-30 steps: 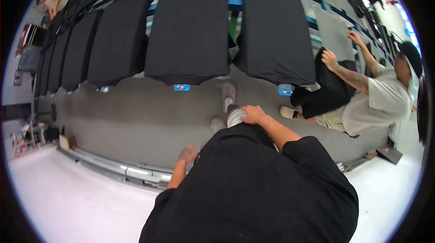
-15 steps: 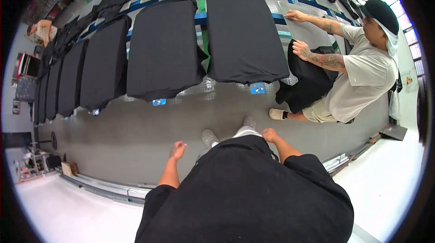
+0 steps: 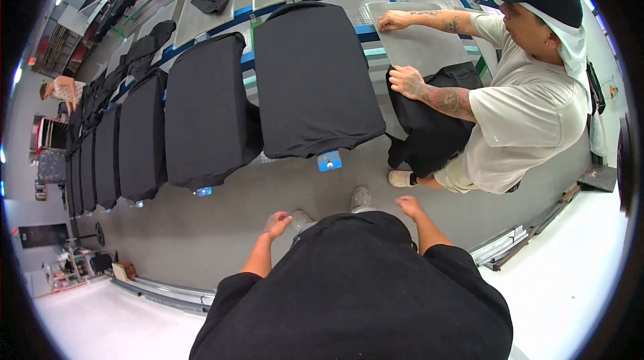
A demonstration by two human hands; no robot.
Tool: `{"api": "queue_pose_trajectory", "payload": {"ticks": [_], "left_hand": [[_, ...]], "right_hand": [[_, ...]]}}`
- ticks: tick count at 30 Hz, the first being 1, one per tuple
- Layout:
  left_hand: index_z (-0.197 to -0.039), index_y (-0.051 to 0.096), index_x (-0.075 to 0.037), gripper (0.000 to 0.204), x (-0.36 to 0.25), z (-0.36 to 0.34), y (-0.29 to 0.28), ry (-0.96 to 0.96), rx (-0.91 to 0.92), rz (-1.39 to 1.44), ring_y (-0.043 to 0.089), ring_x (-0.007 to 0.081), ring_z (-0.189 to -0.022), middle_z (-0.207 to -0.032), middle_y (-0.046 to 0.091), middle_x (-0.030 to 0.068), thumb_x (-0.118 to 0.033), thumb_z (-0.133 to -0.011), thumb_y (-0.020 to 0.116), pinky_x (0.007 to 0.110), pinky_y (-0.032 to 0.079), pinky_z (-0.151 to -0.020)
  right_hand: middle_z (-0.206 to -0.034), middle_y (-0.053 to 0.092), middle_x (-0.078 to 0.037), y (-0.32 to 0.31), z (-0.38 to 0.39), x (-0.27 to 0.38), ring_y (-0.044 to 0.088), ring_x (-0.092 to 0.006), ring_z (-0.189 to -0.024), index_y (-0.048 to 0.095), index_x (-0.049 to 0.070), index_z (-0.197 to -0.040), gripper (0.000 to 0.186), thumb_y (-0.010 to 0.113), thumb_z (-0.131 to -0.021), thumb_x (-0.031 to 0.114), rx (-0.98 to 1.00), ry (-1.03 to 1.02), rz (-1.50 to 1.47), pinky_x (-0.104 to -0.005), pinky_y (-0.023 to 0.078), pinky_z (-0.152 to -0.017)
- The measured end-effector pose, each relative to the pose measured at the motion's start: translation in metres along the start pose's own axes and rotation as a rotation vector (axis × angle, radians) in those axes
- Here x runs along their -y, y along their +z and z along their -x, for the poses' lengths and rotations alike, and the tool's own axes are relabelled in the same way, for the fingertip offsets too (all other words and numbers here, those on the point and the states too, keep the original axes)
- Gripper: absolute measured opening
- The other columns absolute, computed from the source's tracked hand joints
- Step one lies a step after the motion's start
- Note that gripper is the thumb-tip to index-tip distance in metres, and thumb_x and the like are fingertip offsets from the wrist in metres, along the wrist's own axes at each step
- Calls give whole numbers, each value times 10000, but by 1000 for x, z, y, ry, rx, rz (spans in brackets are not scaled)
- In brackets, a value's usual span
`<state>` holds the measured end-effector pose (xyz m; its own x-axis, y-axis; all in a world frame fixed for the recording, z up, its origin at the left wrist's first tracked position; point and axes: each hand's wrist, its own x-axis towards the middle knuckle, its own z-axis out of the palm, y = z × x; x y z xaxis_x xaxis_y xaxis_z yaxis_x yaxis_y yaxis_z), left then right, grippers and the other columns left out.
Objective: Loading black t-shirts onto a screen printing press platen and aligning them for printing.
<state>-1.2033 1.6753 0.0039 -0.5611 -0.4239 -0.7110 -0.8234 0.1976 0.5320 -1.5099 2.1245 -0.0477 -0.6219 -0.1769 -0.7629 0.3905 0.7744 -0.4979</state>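
My left hand [image 3: 277,224] hangs low in front of my body, slightly blurred, its fingers loosely apart and nothing clear in them. On the other side, my right hand [image 3: 408,206] is also held low, fingers loosely extended, holding nothing that I can see. Neither hand touches anything. The nearest black shirt [image 3: 318,81] lies stretched over a flat board ahead of me, with a blue bracket [image 3: 329,161] under its front edge. Left of it, another black shirt [image 3: 204,108] covers the neighbouring board.
A co-worker [image 3: 530,105] stands at the right, one hand on a bare grey board [image 3: 419,41], the other on a bunched black garment [image 3: 436,118]. More shirt-covered boards [image 3: 141,145] curve away left. Metal rails [image 3: 500,246] lie along the floor at right.
I have moved closer to the co-worker, and the shirt-covered boards have shifted left in view. Both my hands have swung slightly. The co-worker's hands stay on the bare board and garment.
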Motion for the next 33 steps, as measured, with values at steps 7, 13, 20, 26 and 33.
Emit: {"api": "queue_pose_trajectory", "payload": {"ticks": [7,13,20,26,33], "left_hand": [[-1292,635,-17,564,-68,-1,30,22,54,-62,633,300,-1209,-1270,673,185,-430,-909,673,390,487,-1032],[-1227,665,-6,471,-83,-4,24,133,-58,8,691,253,-1045,-1128,721,151,-372,-930,675,369,530,-937],[-1183,654,-53,442,-109,-64,-23,8,-482,826,657,138,-738,-935,691,47,-454,-1014,579,283,542,-666],[-987,706,11,472,-146,-100,-68,62,-558,664,682,150,-652,-753,686,74,-447,-1003,593,289,497,-592],[-909,713,-18,366,-140,-111,-84,-21,-335,963,676,152,-669,-835,691,48,-374,-981,664,287,550,-622]], "right_hand": [[-752,604,-32,-79,-29,-34,599,-184,-644,645,80,-825,266,701,-895,330,55,225,71,-340,487,-535],[-727,603,-21,-67,-46,25,595,-167,-619,643,77,-809,264,703,-894,319,44,103,-41,-328,481,-516],[-772,675,-47,-22,-42,96,623,-164,-675,739,39,-945,346,721,-887,379,72,-121,-5,-327,500,-622],[-930,686,-68,-37,-44,152,641,-180,-750,702,41,-1060,468,600,-982,491,220,27,-295,-309,505,-641],[-1311,543,-230,-23,-36,249,623,-341,-1085,427,-32,-1422,843,490,-970,676,128,-12,-833,-446,515,-895]]}}
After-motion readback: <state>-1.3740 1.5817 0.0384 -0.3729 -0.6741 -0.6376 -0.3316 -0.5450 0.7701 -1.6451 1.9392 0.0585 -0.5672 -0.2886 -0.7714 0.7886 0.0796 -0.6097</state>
